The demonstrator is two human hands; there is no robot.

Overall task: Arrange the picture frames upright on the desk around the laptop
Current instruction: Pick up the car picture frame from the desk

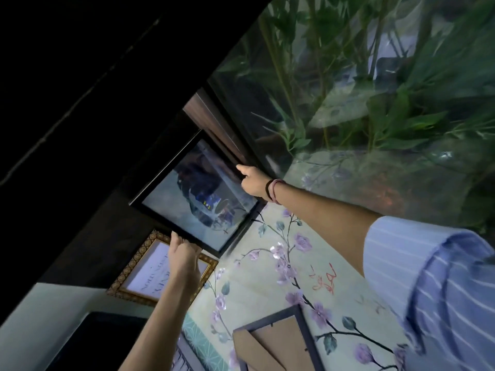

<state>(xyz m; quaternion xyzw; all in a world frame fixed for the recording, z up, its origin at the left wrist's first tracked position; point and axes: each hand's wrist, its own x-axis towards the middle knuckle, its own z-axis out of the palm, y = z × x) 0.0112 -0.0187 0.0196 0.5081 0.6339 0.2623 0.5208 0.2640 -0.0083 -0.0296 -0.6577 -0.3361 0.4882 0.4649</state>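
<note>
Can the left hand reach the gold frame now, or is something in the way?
Probably not at once. The left hand is gripping the lower edge of the black frame, which the right hand also holds. The gold frame lies right beneath it, unblocked, so letting go would free the way.

I hold a big black picture frame (197,195) with both hands. My left hand (184,254) grips its near corner, and my right hand (251,183) pinches its far edge, close to the window (375,103). Green plants (401,76) show behind the glass. The frame has a shiny front with a blurry picture in it. Under my left hand is a gold frame (160,271) with writing inside. It lies on the tabletop (267,263), which has purple flowers painted on it. Near me lies another frame (278,341), face down, with its brown back showing. A dark laptop (99,341) sits at the lower left. My right sleeve (434,290) is blue with white stripes.
</note>
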